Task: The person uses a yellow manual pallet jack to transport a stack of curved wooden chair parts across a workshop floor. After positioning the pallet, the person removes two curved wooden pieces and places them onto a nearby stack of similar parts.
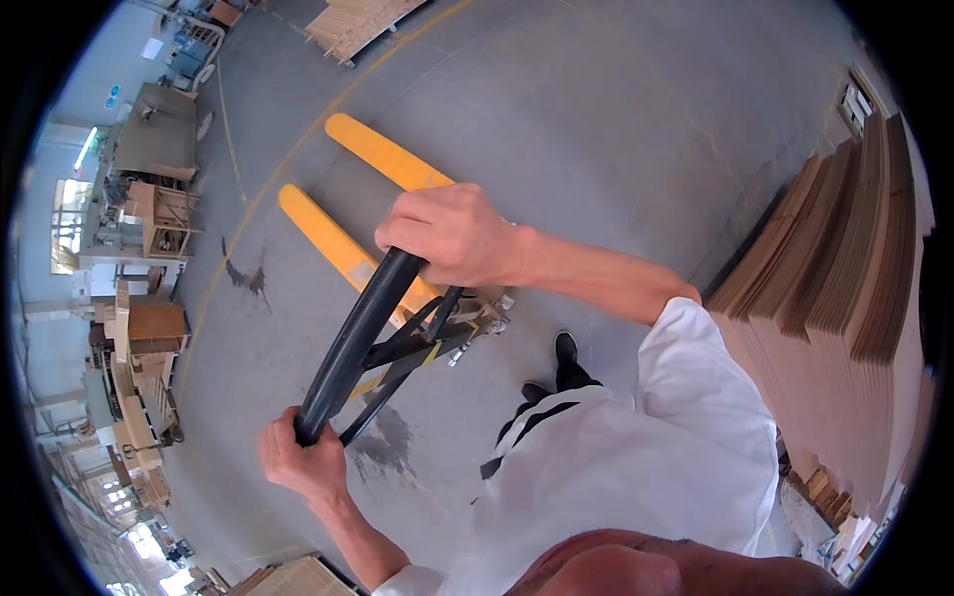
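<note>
Left hand (301, 462) and right hand (452, 233) each curled around opposite ends of the black handle (350, 353), likely for even steering leverage, pallet jack (422, 294) ahead, 2 yellow forks (330, 236) low over grey floor (596, 129), pointing away.

1. Handle grip (353, 343): black, smooth; looks like plastic or rubber, low sheen with a soft highlight along its length.
2. Struts (376, 407) below the grip: appear to be metal, black-coated, fairly smooth.
3. Forks (383, 152): look like metal with smooth yellow paint, faint sheen.
4. Floor (616, 129): concrete-like, grey, mostly matt; dark stains (383, 445) look rough-edged.
5. Shirt (636, 477): white cloth, matt, softly creased.
6. Shoes (565, 346): black; material uncertain.
7. Stacked sheets (845, 318): brown, cardboard-like, matt; layered edges give a ribbed texture.
8. Boards (363, 25): pale wood, apparently unvarnished.
</note>
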`<state>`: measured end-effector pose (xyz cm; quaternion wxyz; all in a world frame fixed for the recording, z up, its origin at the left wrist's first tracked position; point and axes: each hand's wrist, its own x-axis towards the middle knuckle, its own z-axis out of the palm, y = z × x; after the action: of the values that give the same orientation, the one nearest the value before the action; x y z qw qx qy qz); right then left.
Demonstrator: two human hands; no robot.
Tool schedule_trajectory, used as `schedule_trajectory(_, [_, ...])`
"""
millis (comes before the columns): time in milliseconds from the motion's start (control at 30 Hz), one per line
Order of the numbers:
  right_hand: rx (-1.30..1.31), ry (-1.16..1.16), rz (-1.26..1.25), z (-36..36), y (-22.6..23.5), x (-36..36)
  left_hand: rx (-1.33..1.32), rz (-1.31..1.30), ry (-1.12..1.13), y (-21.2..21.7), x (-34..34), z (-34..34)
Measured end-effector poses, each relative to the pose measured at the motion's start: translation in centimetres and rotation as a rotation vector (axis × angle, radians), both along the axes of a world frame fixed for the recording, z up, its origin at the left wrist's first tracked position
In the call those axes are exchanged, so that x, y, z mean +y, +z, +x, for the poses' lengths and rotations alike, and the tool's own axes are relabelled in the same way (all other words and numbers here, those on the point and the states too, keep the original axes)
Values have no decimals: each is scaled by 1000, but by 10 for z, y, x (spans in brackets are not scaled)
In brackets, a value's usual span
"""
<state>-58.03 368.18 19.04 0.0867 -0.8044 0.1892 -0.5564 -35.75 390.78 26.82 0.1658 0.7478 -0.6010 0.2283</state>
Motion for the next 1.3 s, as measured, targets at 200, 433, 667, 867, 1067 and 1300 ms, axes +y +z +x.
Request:
schedule_trajectory(200, [-44,-57,-15,1,12,6,19,-21,-72,10,2,5])
schedule_trajectory(433, [-55,-120,-120,3,-30,-13,229,-90,-79,-36,15,10])
schedule_trajectory(667, [-122,-46,-115,26,-56,-19,482,-351,193,-104,43,29])
schedule_trajectory(867, [-76,139,-75,33,-80,-31,409,-444,274,-141,42,15])
schedule_trajectory(1067, [639,1430,1334,44,-77,-91,318,-414,444,-139,46,30])
schedule_trajectory(1300, [1595,1150,1396,101,-15,-66,363,-452,427,-122,38,23])
